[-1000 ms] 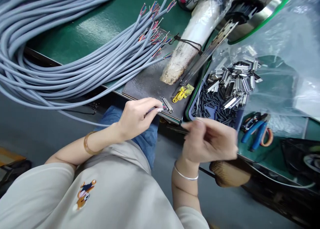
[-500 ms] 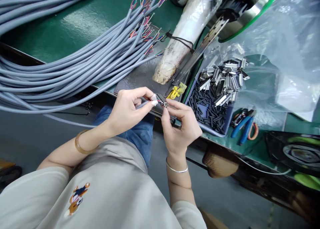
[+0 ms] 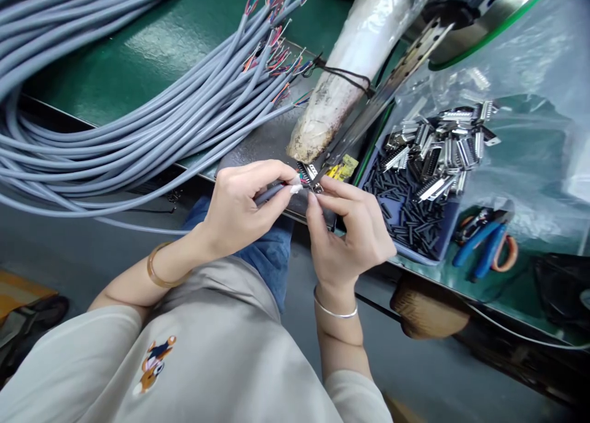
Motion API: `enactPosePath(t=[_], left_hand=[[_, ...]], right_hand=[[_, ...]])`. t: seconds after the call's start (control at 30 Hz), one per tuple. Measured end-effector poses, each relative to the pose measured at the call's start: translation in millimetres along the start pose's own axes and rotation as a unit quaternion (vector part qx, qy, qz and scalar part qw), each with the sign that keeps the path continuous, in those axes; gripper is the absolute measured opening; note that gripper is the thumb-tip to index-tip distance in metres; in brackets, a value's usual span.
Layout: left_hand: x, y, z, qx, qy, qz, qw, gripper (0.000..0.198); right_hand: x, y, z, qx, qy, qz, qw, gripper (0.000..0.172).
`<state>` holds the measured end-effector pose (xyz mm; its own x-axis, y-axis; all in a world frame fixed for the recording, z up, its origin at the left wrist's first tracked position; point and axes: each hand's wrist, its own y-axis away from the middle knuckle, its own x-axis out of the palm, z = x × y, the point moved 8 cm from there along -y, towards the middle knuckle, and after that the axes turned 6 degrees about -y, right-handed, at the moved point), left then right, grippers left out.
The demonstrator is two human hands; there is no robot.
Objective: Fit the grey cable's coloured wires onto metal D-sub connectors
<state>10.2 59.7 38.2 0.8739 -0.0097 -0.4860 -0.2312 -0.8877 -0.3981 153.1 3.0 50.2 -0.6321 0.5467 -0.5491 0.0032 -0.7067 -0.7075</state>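
A second ago the right hand (image 3: 351, 238) was off by itself, blurred, near the blue tray (image 3: 442, 241). Now it has come across to meet the left hand (image 3: 239, 209), and the two sit close together at the near edge of the dark plate (image 3: 258, 145) on the green tabletop (image 3: 138, 60). The left hand is pinched shut on the end of one grey cable (image 3: 268, 194), thumb and forefinger closed just behind its stripped coloured wires. The right hand's thumb and forefinger are closed on the small connector (image 3: 308, 173), which lay alone on the plate before and is now held at the cable's tip. Whether the wires are seated in it is too small to tell. So the work looks to have turned into fine two-handed handling at that one joint — cable from the left, connector from the right. The yellow clip (image 3: 342, 168) lies just beyond the fingertips. The tray, with its black sleeves (image 3: 401, 217) and its heap of metal shells (image 3: 445, 152), is untouched, and so are the blue pliers (image 3: 482, 252).
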Motion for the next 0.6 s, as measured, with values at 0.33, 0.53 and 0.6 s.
enactPosePath(t=[0.33,0.53,0.6], left_hand=[[10.1,5.5,9.2,-0.063,0.027,0.075,0.995,0.006],[11.0,9.3,3.9,-0.032,0.021,0.074,0.997,0.007],[11.4,11.0,2.1,-0.025,0.022,0.085,0.996,0.008]], right_hand=[[-0.2,11.1,3.5,-0.053,0.031,-0.002,0.998,0.019],[-3.1,18.5,2.8,-0.057,0.014,-0.016,0.998,0.017],[-5.0,22.0,-1.8,-0.031,-0.02,-0.022,0.999,0.016]])
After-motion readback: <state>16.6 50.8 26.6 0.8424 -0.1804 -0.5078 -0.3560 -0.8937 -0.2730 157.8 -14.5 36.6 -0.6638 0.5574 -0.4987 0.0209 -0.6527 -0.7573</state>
